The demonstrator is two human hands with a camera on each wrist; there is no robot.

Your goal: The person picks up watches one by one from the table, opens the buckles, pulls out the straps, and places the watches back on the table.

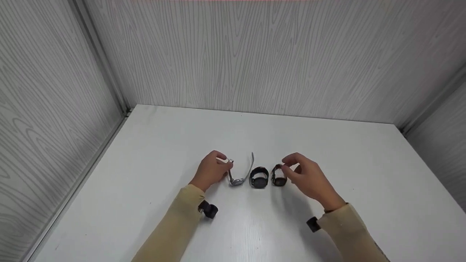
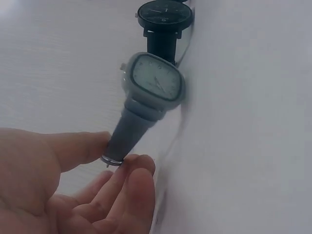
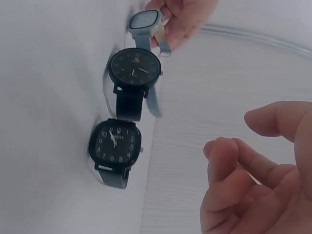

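Note:
A grey-blue wristwatch [image 1: 238, 181] with a pale rounded-square face [image 2: 156, 80] stands with its strap unfastened. My left hand [image 1: 212, 169] pinches the buckle end of that strap between thumb and fingers, while the other strap end sticks up free. Beside it, in the middle, a black round watch [image 3: 134, 68] sits with its band looped. To the right of that one is a black rounded-square watch [image 3: 116, 143], also looped. My right hand [image 1: 307, 178] hovers beside this last watch; the right wrist view shows its thumb and fingers apart, with nothing between them.
All three watches stand in a row on a white table [image 1: 225, 134]. Grey wood-grain panels [image 1: 233, 54] rise behind the table and at both sides. A small black device [image 1: 208, 209] is worn at the left wrist, another [image 1: 313, 224] at the right.

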